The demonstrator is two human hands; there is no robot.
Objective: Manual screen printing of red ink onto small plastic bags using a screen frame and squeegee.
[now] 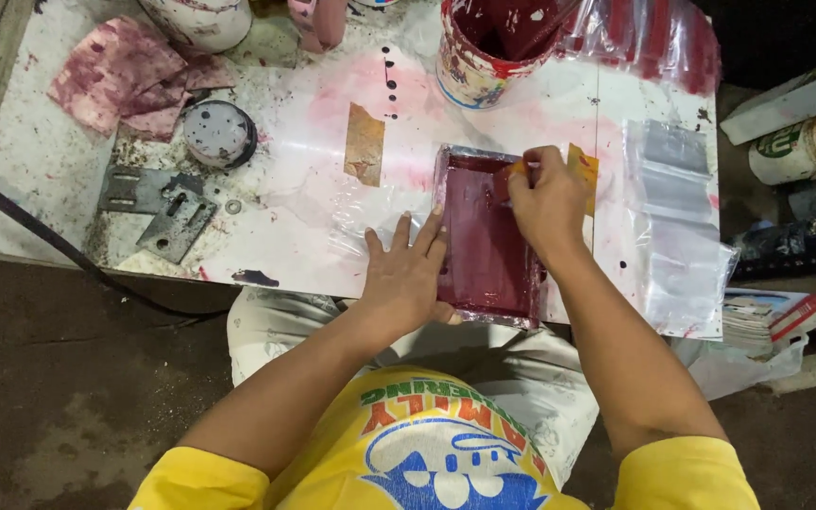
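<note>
Centrally, the left hand [406, 274] lies flat, fingers spread, steadying the red-coated panel [484, 241]; the right hand [548, 196] pinches a yellow scraper [584, 170] at its two o'clock corner, blade mostly hidden

You have a dark maroon coated panel [485, 236] under your hands, a yellow scraper [585, 170], a white bench [40, 161] smeared pink and speckled dark, a blotchy maroon rag [115, 76], a red-stained white bucket [479, 57], and grey metal brackets [158, 203].
</note>
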